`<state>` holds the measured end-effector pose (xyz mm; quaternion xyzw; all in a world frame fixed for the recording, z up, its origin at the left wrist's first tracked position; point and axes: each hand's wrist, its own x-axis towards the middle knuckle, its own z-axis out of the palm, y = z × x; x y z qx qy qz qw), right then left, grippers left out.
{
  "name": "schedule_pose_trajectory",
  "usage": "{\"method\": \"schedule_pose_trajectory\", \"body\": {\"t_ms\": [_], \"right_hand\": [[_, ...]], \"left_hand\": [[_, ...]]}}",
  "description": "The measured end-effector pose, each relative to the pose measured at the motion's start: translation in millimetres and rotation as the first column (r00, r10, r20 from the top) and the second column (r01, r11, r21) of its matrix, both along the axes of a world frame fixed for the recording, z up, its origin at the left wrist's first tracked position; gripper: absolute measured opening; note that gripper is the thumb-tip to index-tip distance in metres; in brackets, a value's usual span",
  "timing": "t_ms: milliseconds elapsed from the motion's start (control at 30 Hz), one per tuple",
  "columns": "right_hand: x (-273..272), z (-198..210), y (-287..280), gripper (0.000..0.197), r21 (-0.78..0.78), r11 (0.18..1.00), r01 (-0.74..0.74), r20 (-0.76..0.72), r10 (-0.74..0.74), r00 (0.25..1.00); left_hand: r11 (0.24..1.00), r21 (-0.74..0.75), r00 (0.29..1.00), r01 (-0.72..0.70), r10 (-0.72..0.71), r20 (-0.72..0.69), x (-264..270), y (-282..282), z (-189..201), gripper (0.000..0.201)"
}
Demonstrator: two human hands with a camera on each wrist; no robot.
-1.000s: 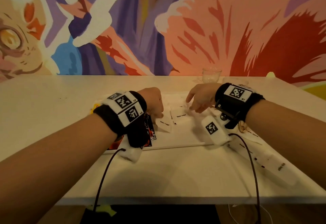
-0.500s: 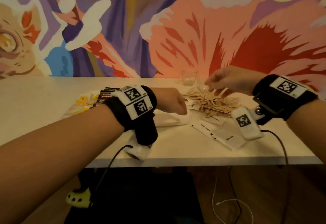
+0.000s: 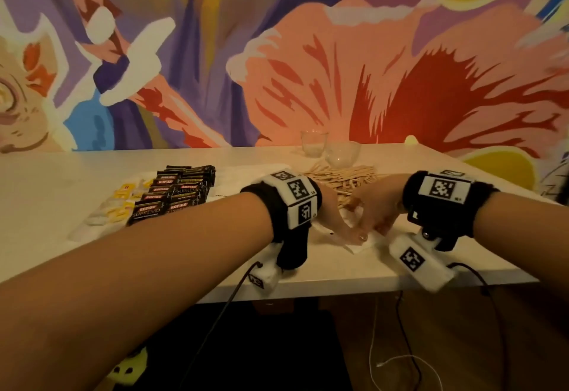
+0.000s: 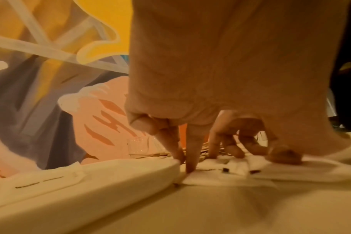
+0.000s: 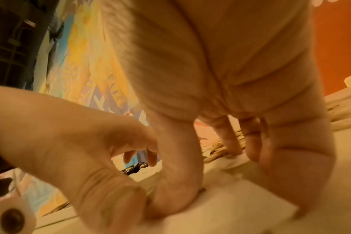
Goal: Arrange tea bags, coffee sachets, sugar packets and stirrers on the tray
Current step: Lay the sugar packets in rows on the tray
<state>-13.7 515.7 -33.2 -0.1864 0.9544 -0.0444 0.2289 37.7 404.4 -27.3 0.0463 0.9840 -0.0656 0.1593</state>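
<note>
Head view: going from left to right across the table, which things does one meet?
Yellow-tagged tea bags → coffee sachets → left hand → right hand. The stirrers and glasses overlap the hands, so I leave them out.

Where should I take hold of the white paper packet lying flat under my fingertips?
Probably its near corner, coming from the front edge of the table. The white paper packet lies flat and thin, so only an edge gives purchase. The left hand and right hand rest on its far part, and wooden stirrers crowd behind.
</note>
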Motion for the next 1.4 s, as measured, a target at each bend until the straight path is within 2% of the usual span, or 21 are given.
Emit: {"method": "schedule_pose_trajectory", "body": {"t_ms": [67,167,333,400,467,567,600,633,667,700,767,800,867,933,967,1033,1067,1133,1200,1300,1400], "right_hand": [[-0.2,-0.5,-2.1,0.054,-0.097,0.995,0.014,0.016,-0.012,1.0],[-2.2,-3.1,-3.8,0.042,-0.15,0.989,0.014,-0.041,-0.021,0.999],[-2.4,-5.4,-8.1,0.038,-0.235,0.97,0.065,-0.034,-0.075,0.997],[-1.7,-4.6,-9.7,0.033,-0.278,0.952,0.126,0.046,-0.117,0.992],[1.4,-2.9,-10.5,0.009,-0.321,0.926,0.198,0.161,-0.153,0.975],[5.4,-0.6,-10.6,0.006,-0.409,0.882,0.232,0.293,-0.114,0.949],[7.1,0.6,-10.3,0.008,-0.461,0.859,0.223,0.301,-0.085,0.95],[6.4,2.1,-10.3,0.019,-0.523,0.824,0.217,0.302,-0.058,0.951],[5.6,4.6,-10.3,0.026,-0.59,0.78,0.208,0.294,-0.033,0.955],[5.3,7.7,-9.6,0.024,-0.655,0.731,0.193,0.267,-0.016,0.964],[7.8,16.5,-8.8,0.019,-0.773,0.611,0.17,0.228,0.018,0.973],[9.0,21.4,-9.3,0.022,-0.825,0.539,0.17,0.221,0.03,0.975],[9.2,28.4,-14.1,0.026,-0.898,0.406,0.168,0.209,0.059,0.976],[7.2,31.7,-25.0,0.028,-0.944,0.28,0.172,0.207,0.101,0.973],[6.5,32.8,-32.6,0.028,-0.957,0.226,0.183,0.214,0.122,0.969],[7.8,34.3,-53.7,0.027,-0.97,0.151,0.189,0.213,0.161,0.964],[7.9,34.4,-65.5,0.029,-0.974,0.128,0.189,0.209,0.166,0.964],[8.5,33.1,-89.7,0.028,-0.98,0.117,0.161,0.174,0.101,0.98],[8.3,31.7,-111.0,0.02,-0.981,0.179,0.075,0.072,-0.025,0.997],[6.6,31.7,-134.9,0.012,-0.957,0.289,-0.013,-0.044,-0.102,0.994],[1.3,32.9,-148.6,0.024,-0.943,0.333,0.01,-0.005,-0.044,0.999]], "left_hand": [[1.0,-0.008,1.0,0.007,-0.007,-0.021,1.7,5.4,-1.6,0.07],[1.0,-0.028,0.997,0.009,-0.011,-0.078,2.4,10.5,-0.7,0.062],[1.0,-0.019,0.998,-0.021,0.02,-0.064,2.0,11.9,1.7,0.057],[1.0,-0.021,0.997,-0.01,0.009,-0.072,2.9,10.1,0.9,0.058],[1.0,-0.019,0.998,-0.025,0.023,-0.065,2.8,7.2,0.2,0.06],[0.997,0.071,0.995,-0.042,0.048,-0.084,1.7,-2.6,0.5,0.069],[0.989,0.137,0.992,-0.059,0.073,-0.1,1.3,-7.6,1.5,0.069],[0.971,0.227,0.989,-0.079,0.105,-0.107,0.6,-13.3,2.3,0.066],[0.932,0.35,0.984,-0.097,0.141,-0.104,-1.6,-20.1,3.2,0.062],[0.841,0.528,0.978,-0.123,0.193,-0.08,-2.8,-27.5,3.8,0.058],[0.502,0.847,0.953,-0.175,0.303,0.017,-1.0,-39.6,7.1,0.059],[0.343,0.926,0.939,-0.16,0.343,0.036,-0.6,-45.6,9.3,0.063],[0.121,0.989,0.92,-0.079,0.392,0.026,0.8,-58.6,13.4,0.071],[-0.023,0.999,0.931,-0.031,0.363,0.037,4.9,-71.7,18.3,0.06],[-0.057,0.998,0.945,-0.029,0.324,0.046,6.8,-78.6,18.9,0.047],[-0.131,0.99,0.958,-0.045,0.276,0.08,11.0,-93.4,19.1,0.026],[-0.199,0.979,0.959,-0.052,0.264,0.105,12.7,-101.1,18.3,0.024],[-0.374,0.926,0.958,-0.049,0.245,0.15,13.7,-117.6,15.5,0.024],[-0.522,0.853,0.956,-0.028,0.234,0.175,14.5,-133.3,12.9,0.022],[-0.596,0.803,0.942,-0.023,0.256,0.217,14.1,-155.5,7.8,0.021],[-0.606,0.795,0.92,-0.012,0.304,0.246,14.0,-176.0,3.6,0.016]]}}
